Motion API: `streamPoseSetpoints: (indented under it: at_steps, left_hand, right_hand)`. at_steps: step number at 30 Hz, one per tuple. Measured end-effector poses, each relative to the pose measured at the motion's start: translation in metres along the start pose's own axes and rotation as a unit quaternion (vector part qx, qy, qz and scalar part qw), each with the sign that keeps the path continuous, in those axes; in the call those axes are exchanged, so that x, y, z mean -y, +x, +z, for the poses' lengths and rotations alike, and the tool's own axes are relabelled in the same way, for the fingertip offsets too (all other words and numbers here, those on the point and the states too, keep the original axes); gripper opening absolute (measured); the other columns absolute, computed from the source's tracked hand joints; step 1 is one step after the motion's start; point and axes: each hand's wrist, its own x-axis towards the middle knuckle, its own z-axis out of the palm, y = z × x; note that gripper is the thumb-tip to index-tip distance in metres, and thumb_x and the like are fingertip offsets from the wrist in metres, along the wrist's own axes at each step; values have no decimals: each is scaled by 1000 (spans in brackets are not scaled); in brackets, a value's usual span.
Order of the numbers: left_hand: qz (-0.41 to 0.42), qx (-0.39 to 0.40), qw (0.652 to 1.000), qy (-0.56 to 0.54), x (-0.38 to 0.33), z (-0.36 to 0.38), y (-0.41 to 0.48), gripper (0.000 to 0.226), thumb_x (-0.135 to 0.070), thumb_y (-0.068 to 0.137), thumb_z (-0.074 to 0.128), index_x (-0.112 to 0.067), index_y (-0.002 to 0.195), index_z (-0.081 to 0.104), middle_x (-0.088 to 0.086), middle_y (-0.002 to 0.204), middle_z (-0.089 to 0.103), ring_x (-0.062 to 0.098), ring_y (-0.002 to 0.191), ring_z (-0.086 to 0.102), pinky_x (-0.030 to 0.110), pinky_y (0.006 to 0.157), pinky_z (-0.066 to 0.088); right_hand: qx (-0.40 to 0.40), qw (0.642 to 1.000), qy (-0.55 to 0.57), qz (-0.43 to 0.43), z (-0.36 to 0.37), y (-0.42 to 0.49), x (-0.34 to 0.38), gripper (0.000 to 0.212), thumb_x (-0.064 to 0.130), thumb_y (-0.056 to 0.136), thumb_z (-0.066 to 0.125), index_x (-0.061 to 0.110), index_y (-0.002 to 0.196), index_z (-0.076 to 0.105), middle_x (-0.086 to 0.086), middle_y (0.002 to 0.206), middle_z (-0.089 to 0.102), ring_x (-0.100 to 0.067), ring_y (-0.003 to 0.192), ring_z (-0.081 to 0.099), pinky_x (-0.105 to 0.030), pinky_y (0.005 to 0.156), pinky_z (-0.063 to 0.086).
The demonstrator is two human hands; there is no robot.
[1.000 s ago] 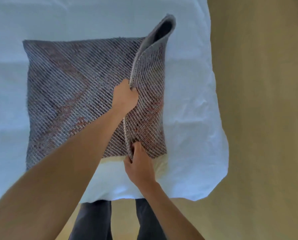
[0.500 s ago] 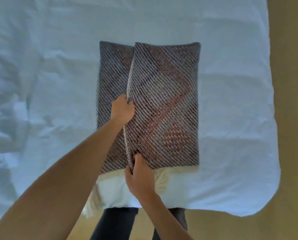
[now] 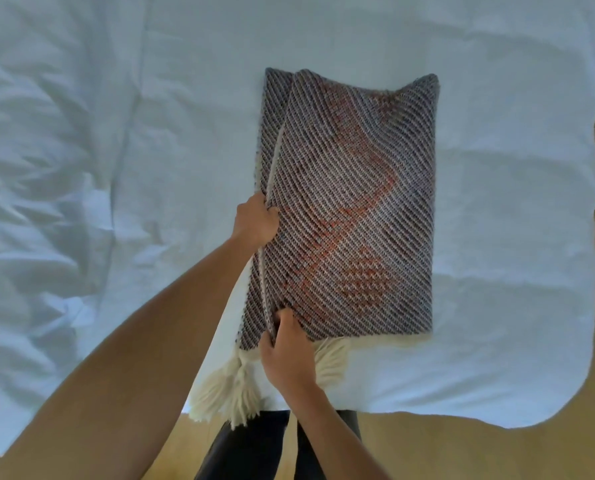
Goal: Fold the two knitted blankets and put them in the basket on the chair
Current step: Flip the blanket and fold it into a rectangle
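White bed sheet (image 3: 116,140) is noted as the working surface; it is rumpled on the side left of the blanket.

One knitted blanket (image 3: 355,202) is laid flat on the sheet, folded into a tall rectangle. Diagonal grey and dark ribbing is recorded, with an orange-red pattern through the middle. The top layer is folded over to the right, and a narrow strip of the under layer is left exposed along the blanket's left side.

The pale edge of the top layer is held at two places. The left hand (image 3: 256,223) is closed on that edge about halfway up the blanket's left side, with the fingers curled round the fabric. The right hand (image 3: 287,351) is closed on the same edge at the blanket's near left corner, where the fabric is pinched between thumb and fingers.

Cream tassels (image 3: 227,386) are seen trailing from the blanket's near left corner, over the sheet's near edge. More cream fringe (image 3: 330,358) is seen at the blanket's near edge, just right of the right hand.

Dark trouser legs (image 3: 251,445) are seen nearer than the blanket, between the forearms. Tan floor (image 3: 462,452) is seen beyond the sheet's near and right edges.
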Motion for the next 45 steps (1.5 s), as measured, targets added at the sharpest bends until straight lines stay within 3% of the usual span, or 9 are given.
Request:
streamPoseSetpoints:
  at_steps: [8,13,18,22,30,33,35,40,45]
  left_hand:
    - [-17,12,999,-28,16,0,-16,26,-22,96,44,-6,116,52,5,94,53,20,77,51,30,68,41]
    - [-66,24,996,-53,59,13,-50,18,-25,93,50,-9,100,55,7,87,61,23,75,57,34,68,48]
    - [-97,66,992,-47,96,42,-112,22,-27,90,54,-8,100,53,2,83,56,19,76,52,19,54,35]
    - [-120,82,988,-45,114,71,-155,56,-34,82,62,-16,128,37,3,104,61,20,82,60,29,66,50]
    - [-131,69,978,150,147,57,-163,31,-12,87,44,-12,118,48,12,118,50,31,113,49,41,84,46]
    - [-138,106,969,174,146,61,-161,46,-10,88,42,-16,133,41,12,128,43,31,122,40,42,93,43]
    - [-127,127,960,217,144,65,-163,57,-8,87,42,-17,142,32,13,134,39,32,126,34,41,99,38]
    - [-148,161,941,257,138,59,-159,55,-18,82,51,-18,135,37,12,132,37,32,124,32,44,100,33]
    - [-142,100,979,111,104,40,-119,39,-29,82,52,-10,116,44,13,120,46,32,114,44,46,95,41]
  right_hand:
    - [-14,999,50,12,16,-3,4,26,19,94,47,14,119,44,0,102,57,-10,83,54,-22,69,44]
    - [79,987,139,29,16,1,-9,42,9,93,46,16,135,43,6,108,57,0,89,54,-11,74,45]
    - [26,992,125,16,-4,-1,-34,30,5,92,46,14,119,56,4,108,61,-7,94,58,-22,86,48]
    - [16,999,30,-37,-18,3,-50,27,8,93,47,14,116,57,2,106,60,-10,95,56,-23,84,48]
    - [91,938,-232,-241,-22,34,-14,57,6,91,48,26,142,34,-10,118,45,-25,106,44,-35,86,40]
    - [127,905,-324,-245,-11,49,-2,66,4,86,53,30,142,29,-14,126,41,-31,113,40,-40,92,37]
    - [133,898,-350,-230,-8,55,3,58,1,84,53,24,136,38,-16,128,42,-32,117,40,-42,96,35]
    - [138,915,-294,-238,-8,57,0,42,6,90,48,20,129,45,-12,125,47,-30,114,42,-40,94,36]
    - [77,949,-181,-246,-50,80,4,43,11,95,42,18,137,41,-8,117,53,-23,107,48,-36,90,43]
